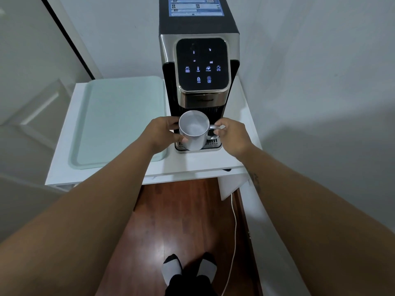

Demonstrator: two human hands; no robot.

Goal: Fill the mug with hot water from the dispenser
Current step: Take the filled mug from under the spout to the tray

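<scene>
A white mug stands upright on the drip tray of a black and silver water dispenser, right under its front head. My left hand wraps the mug's left side. My right hand pinches the mug's handle on the right. The mug's inside looks pale; I cannot tell whether it holds water. The dispenser's touch panel shows lit icons, with lock and start/stop buttons in the bottom row.
The dispenser sits on a small white table against a white wall. A pale green tray lies left of it. A white cable hangs down to the wooden floor, where my socked feet stand.
</scene>
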